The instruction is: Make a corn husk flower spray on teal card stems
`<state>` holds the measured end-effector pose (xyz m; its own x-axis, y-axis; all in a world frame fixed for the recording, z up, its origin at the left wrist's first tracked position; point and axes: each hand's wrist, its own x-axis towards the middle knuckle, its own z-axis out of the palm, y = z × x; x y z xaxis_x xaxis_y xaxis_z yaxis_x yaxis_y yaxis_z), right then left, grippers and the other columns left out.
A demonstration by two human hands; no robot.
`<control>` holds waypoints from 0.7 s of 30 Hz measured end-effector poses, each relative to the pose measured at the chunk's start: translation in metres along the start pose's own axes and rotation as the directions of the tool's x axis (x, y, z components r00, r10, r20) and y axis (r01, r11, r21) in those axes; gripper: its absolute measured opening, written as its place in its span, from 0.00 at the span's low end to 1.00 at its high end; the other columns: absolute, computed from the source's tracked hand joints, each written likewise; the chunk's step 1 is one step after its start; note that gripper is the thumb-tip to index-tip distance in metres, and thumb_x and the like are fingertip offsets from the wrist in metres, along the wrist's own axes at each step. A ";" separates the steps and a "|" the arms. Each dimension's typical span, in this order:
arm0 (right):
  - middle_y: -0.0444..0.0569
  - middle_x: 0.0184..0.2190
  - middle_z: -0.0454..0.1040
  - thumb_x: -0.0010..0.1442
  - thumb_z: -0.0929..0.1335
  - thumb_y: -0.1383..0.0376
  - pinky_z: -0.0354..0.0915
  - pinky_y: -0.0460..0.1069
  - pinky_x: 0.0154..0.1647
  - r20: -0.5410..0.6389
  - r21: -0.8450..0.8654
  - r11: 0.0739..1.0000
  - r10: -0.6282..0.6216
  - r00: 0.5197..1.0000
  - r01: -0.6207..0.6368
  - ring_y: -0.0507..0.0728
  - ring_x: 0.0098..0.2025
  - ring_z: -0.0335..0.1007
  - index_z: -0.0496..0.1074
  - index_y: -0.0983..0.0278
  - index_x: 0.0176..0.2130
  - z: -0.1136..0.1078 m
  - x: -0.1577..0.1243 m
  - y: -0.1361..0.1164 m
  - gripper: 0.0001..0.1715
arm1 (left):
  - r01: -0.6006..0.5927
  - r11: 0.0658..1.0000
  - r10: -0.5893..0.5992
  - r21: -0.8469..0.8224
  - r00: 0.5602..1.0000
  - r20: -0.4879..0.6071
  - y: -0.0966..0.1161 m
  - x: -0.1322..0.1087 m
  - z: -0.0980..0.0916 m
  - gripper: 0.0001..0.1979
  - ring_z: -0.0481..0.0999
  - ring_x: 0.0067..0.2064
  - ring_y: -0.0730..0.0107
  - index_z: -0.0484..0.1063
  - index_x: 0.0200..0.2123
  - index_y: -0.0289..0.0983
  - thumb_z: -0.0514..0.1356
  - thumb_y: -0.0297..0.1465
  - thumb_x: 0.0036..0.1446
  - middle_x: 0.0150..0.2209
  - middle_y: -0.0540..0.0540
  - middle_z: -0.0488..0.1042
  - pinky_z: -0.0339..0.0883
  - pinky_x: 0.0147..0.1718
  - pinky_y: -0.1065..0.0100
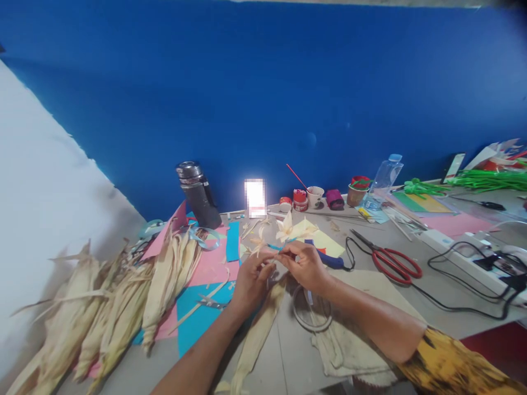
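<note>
Left hand [254, 274]: thumb and fingers are bent together, pinching, it seems, a small piece.
Right hand [303, 264]: its fingertips are closed at the same place, nearly meeting those of the left.
Small piece: between the two hands, mostly covered by fingers; I cannot tell its exact form.
Blue strip [273, 248]: just beyond the fingertips; whether it joins the piece is not clear.
Pale flower [284, 227]: on the table [269, 351], behind the hands.
Corn husk [263, 325]: lies below the hands.
Step in hand: probably fine shaping or fastening with the fingertips.
Next move: calls for one steady pinch while the other hand adjusts, with light pressure.
</note>
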<state>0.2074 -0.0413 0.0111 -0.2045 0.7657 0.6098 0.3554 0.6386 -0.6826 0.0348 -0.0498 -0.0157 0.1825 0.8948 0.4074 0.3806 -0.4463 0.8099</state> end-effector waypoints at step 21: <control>0.45 0.27 0.73 0.57 0.68 0.62 0.59 0.44 0.25 0.099 0.152 0.951 0.258 0.961 -0.271 0.50 0.25 0.63 0.76 0.65 0.36 -0.004 0.002 0.008 0.10 | 0.289 0.861 -0.317 -0.419 0.948 0.002 0.011 0.002 0.001 0.08 0.68 0.24 0.73 0.74 0.24 0.35 0.66 0.34 0.46 0.21 0.50 0.71 0.62 0.27 0.70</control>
<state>0.2128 -0.0349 0.0088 -0.1948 0.9082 0.3704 0.2542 0.4114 -0.8753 0.0398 -0.0526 -0.0066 0.0544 0.9902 0.1289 0.0006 -0.1291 0.9916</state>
